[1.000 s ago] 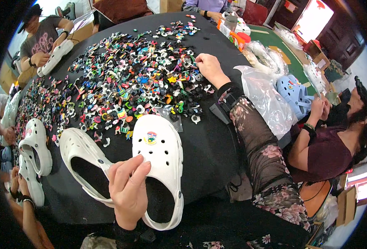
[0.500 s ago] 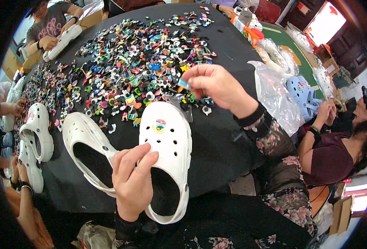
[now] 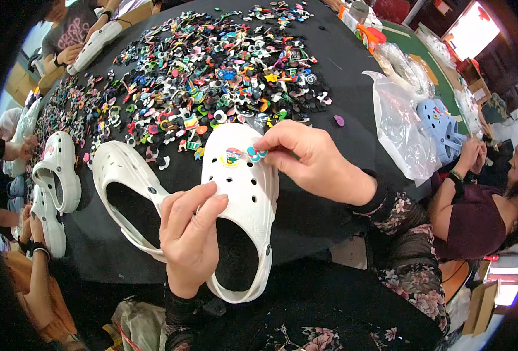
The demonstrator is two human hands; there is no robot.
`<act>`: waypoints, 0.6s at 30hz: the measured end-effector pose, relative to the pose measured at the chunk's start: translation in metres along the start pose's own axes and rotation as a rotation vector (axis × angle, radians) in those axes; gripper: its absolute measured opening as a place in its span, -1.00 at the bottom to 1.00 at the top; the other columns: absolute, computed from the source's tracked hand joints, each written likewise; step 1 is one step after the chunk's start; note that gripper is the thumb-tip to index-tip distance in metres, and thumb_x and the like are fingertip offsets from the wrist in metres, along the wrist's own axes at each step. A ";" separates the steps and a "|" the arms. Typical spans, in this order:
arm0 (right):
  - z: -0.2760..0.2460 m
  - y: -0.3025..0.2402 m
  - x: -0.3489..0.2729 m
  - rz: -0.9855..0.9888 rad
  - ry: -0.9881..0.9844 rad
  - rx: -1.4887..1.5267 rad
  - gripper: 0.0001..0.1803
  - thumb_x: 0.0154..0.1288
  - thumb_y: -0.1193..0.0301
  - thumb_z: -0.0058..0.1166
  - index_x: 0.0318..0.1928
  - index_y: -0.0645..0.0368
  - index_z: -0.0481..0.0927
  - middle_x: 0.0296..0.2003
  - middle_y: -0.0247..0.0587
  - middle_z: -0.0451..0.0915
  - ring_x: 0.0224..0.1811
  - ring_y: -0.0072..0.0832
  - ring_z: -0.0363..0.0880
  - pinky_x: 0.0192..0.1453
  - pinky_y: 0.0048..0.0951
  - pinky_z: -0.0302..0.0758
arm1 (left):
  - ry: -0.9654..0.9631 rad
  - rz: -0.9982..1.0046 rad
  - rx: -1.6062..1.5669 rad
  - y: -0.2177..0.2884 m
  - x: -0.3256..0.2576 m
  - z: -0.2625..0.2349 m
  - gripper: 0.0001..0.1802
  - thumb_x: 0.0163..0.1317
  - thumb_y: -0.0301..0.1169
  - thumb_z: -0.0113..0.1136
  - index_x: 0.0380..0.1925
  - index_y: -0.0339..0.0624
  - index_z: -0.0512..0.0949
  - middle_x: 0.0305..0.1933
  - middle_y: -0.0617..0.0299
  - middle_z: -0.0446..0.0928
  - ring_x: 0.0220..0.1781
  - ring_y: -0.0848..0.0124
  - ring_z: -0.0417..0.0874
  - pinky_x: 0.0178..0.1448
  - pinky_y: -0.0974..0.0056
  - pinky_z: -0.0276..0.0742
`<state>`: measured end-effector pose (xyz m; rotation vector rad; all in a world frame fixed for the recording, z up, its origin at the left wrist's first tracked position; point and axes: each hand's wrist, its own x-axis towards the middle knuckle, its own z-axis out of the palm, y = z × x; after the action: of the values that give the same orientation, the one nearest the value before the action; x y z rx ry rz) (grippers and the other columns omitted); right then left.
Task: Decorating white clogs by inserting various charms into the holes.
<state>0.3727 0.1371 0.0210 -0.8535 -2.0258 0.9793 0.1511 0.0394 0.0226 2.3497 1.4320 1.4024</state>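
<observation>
Left hand (image 3: 189,234) gripped the white clog (image 3: 241,199) at its opening, on the black table (image 3: 323,216). Clog's long axis ran near-to-far, toe pointing away toward the charm pile (image 3: 212,76). Right hand (image 3: 311,158) pinched a small blue charm (image 3: 254,154) against the toe.

Craft workshop, charm-strewn table (image 3: 329,193), clogs (image 3: 57,169)

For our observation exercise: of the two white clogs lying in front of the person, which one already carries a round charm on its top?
The right-hand white clog, held by both hands; the left-hand clog beside it shows only bare holes.
</observation>
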 end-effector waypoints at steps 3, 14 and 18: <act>0.003 -0.002 -0.004 -0.185 0.074 -0.222 -0.83 0.16 0.62 0.24 -0.20 0.27 0.61 -0.27 -0.15 0.62 -0.21 -0.28 0.63 -0.13 -0.37 0.58 | -0.003 -0.020 0.001 0.001 0.001 0.000 -0.67 -0.08 -0.70 0.28 -0.23 -0.27 0.68 -0.10 0.02 0.63 -0.14 0.11 0.59 -0.07 0.17 0.51; 0.009 -0.010 -0.019 -0.468 0.138 -0.425 -0.83 0.12 0.52 0.24 -0.29 0.23 0.52 -0.38 -0.15 0.56 -0.33 -0.20 0.58 -0.23 -0.22 0.52 | -0.039 -0.033 -0.009 0.001 -0.001 0.000 -0.73 0.11 -0.69 0.14 -0.17 -0.32 0.64 -0.07 -0.03 0.62 -0.07 0.11 0.60 0.07 0.15 0.49; 0.012 -0.012 -0.022 -0.450 0.111 -0.455 -0.84 0.12 0.50 0.24 -0.30 0.22 0.52 -0.38 -0.16 0.56 -0.33 -0.23 0.58 -0.25 -0.26 0.51 | -0.028 -0.034 -0.012 0.000 -0.004 0.000 -0.73 0.11 -0.69 0.15 -0.16 -0.31 0.64 -0.08 -0.04 0.62 -0.08 0.11 0.61 0.07 0.15 0.49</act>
<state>0.3723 0.1095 0.0184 -0.6117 -2.2401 0.2205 0.1505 0.0368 0.0203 2.3171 1.4451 1.3602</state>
